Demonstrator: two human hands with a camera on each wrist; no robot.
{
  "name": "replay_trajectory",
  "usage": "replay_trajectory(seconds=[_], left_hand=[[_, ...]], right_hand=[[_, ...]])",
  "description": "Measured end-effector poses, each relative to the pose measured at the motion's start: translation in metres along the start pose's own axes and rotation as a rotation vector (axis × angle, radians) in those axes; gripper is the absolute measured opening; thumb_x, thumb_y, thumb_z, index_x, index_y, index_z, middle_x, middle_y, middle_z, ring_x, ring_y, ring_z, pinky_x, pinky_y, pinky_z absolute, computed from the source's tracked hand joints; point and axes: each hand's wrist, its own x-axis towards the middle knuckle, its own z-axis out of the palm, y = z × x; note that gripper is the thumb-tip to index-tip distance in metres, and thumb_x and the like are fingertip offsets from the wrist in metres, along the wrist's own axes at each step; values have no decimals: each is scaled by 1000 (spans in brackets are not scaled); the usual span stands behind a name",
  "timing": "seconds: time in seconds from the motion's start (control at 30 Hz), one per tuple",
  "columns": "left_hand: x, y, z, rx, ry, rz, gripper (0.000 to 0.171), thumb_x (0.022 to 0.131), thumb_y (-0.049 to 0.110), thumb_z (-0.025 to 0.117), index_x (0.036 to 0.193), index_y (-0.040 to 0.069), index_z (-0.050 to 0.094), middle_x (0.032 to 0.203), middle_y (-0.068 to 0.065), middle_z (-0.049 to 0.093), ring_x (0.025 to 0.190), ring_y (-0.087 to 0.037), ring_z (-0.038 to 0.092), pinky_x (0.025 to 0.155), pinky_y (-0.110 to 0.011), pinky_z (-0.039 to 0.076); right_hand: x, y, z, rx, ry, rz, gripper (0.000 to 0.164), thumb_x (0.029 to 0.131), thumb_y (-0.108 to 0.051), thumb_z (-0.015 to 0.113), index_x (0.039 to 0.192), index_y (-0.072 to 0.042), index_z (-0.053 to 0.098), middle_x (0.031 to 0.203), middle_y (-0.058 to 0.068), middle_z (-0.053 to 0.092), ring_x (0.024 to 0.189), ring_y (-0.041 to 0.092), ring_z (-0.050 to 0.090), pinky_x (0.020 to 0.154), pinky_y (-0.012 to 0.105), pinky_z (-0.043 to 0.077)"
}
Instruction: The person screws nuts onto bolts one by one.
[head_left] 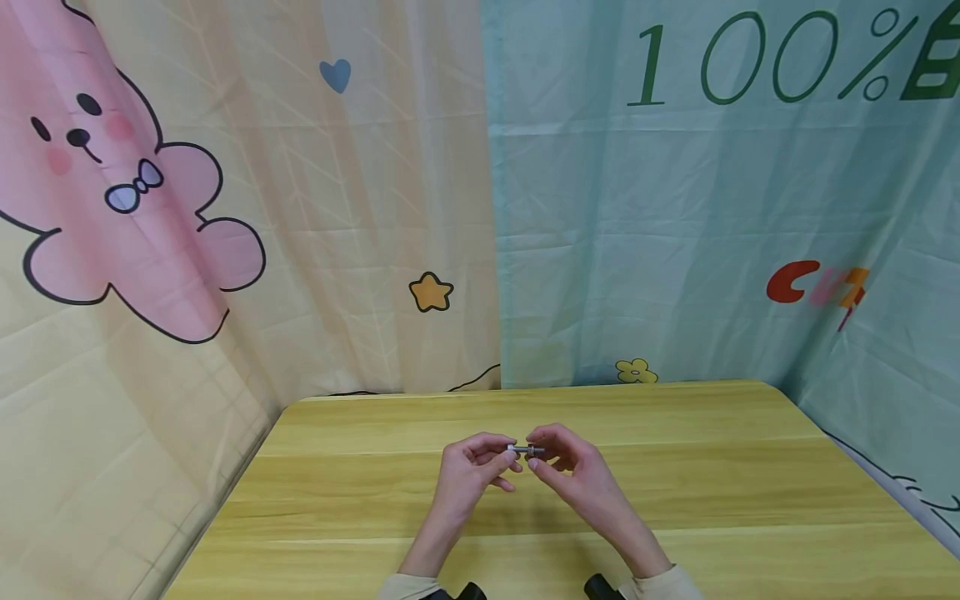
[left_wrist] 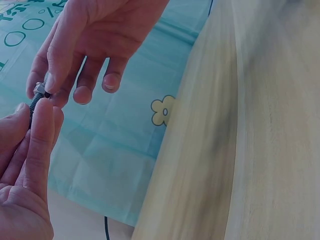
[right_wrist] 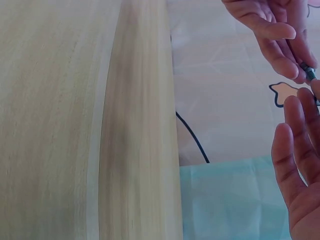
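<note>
Both hands meet over the table around a small metal bolt (head_left: 522,449), held roughly level in the head view. My left hand (head_left: 472,471) pinches its left end between thumb and fingers. From the other side, my right hand (head_left: 577,475) has thumb and fingertips at a nut (left_wrist: 39,88) on the bolt's shaft. Threads show between the two grips in the left wrist view. At the right edge of the right wrist view, fingers partly cover the bolt (right_wrist: 310,74). The right hand's other fingers are spread loosely.
A wooden table (head_left: 337,500) with light plank seams lies below the hands. Behind it hangs a cream curtain (head_left: 360,208) beside a light blue curtain (head_left: 637,233), both printed with figures. Black wrist devices (head_left: 471,592) sit near the sleeves at the bottom edge.
</note>
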Motion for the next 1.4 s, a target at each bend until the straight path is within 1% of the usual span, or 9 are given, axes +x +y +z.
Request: replay_trajectory(seconds=[0.17,0.4,0.57,0.7,0.83,0.93,1.03,1.13,1.4], left_hand=[[-1,1,0,-2,2,-3,28,88,6,74,108,-12,66,95,-22,71,78,-21,70,61,-31,61],[0,1,0,-12,-3,6,25,89,4,72,108,-12,66,97,-29,68,77,-20,70,60,-31,61],[0,2,-1,-3,-10,10,24,89,5,73,107,-9,68,92,-20,71,78,-20,70,61,-31,61],[0,1,-1,4,-14,-1,27,89,6,73,108,-11,66,91,-17,72,78,-20,70,61,-31,62],[0,1,0,2,-11,2,28,89,5,73,109,-13,65,94,-23,70,78,-20,70,61,-32,62],[0,1,0,-3,-6,8,27,89,3,73,109,-13,65,97,-28,68,78,-20,70,60,-31,62],[0,0,0,-8,-7,11,28,88,3,73,109,-14,65,100,-32,67,77,-20,70,61,-31,62],[0,0,0,-12,-12,11,29,88,4,73,109,-15,64,99,-32,67,77,-20,70,61,-31,61],[0,0,-1,-9,-18,7,32,89,5,73,111,-16,63,95,-22,70,78,-19,70,60,-31,61]], right_hand=[[0,2,0,-4,-11,12,20,93,-20,71,111,-13,66,103,3,68,88,18,65,71,30,57],[-1,-1,1,25,2,68,21,95,-26,67,110,-11,67,97,5,70,79,20,66,68,29,57],[-1,-4,2,15,17,128,26,95,-38,65,103,-14,69,88,4,68,78,21,64,67,35,58],[-2,-5,3,-28,23,155,29,95,-42,64,102,-15,71,87,1,66,80,19,61,60,31,54],[-2,-3,4,-50,37,93,21,93,-33,70,111,-22,69,103,-3,67,89,16,61,68,29,54],[-1,-1,3,-40,35,7,28,90,-17,74,117,-23,66,111,-1,66,95,16,61,73,29,54],[-1,0,2,-30,30,-38,32,88,-6,74,115,-21,65,109,0,65,94,18,62,72,29,54],[0,-1,2,-50,36,-39,28,88,-6,74,110,-22,65,104,-3,65,91,16,62,70,28,55],[-1,0,3,-55,32,-13,19,92,-21,72,109,-16,67,101,-4,67,89,16,63,70,28,54]])
